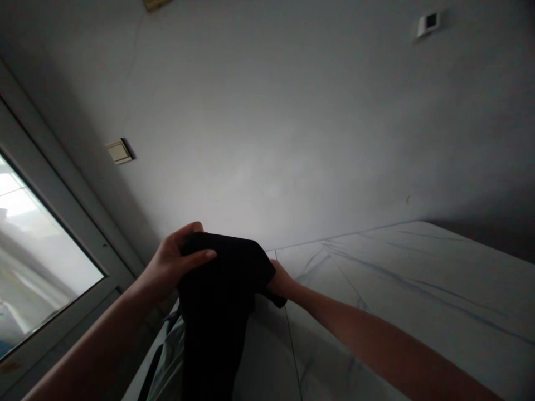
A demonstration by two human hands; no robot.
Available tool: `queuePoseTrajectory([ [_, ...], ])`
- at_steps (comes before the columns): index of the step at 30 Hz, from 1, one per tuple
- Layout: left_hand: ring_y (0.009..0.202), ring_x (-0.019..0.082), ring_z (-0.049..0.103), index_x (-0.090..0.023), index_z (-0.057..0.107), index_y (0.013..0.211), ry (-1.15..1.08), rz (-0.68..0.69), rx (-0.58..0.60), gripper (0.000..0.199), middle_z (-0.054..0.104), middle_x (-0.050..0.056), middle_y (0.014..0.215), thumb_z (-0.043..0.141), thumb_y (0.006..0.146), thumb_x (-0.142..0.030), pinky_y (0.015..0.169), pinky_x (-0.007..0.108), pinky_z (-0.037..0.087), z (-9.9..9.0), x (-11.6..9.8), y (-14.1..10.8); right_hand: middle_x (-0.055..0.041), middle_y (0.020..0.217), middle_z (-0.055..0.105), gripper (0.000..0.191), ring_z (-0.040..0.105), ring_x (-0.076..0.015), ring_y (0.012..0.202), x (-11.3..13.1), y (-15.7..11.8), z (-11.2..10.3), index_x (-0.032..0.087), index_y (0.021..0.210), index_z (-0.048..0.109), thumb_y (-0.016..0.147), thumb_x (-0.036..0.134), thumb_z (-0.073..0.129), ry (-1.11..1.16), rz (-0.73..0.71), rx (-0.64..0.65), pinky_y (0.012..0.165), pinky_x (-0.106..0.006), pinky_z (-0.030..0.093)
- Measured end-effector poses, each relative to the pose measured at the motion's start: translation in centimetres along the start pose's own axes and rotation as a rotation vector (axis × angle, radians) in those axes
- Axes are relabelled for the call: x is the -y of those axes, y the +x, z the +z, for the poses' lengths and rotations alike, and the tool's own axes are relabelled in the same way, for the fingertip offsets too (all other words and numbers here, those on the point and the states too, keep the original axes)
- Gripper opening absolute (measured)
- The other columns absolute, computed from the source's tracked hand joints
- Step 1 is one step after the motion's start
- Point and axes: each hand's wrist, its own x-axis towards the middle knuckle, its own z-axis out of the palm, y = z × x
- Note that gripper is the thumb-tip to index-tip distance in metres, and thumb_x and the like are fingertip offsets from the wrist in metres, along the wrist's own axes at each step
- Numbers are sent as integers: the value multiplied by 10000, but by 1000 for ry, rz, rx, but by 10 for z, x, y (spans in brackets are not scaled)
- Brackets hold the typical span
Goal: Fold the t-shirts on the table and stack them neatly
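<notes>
A black garment [219,301] hangs from both of my hands, its lower part running out of view at the bottom. My left hand [178,250] grips its upper left corner, thumb on the near side and fingers behind the cloth. At the right edge, my right hand [281,278] is closed on the fabric, with the fingers largely hidden behind it. A short dark flap sticks out below the right hand. The cloth is too dark to show what kind of garment it is.
Pale green fabric [171,362] with dark straps lies at lower left. A white marble-patterned surface [368,267] stretches right, up against the grey wall [271,128]. A framed glass door [42,250] stands left. The wall bears a light switch [119,151] and a small thermostat-like panel [428,23].
</notes>
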Motion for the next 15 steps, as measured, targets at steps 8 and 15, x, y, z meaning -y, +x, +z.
queuePoseTrajectory([
  [8,629,157,617,-241,631,1019,814,332,153,358,682,-29,703,650,688,-377,607,267,464,-49,-49,-9,-30,798,711,177,638,-187,773,18,5,-117,196,774,655,739,136,493,-163,54,-100,669,-258,411],
  [15,901,242,669,-275,683,978,487,397,-414,360,740,-25,917,565,697,-468,809,379,531,-78,-145,-10,-32,820,696,155,616,-202,779,139,42,-268,225,929,672,853,297,558,-694,-195,-242,629,-267,357],
])
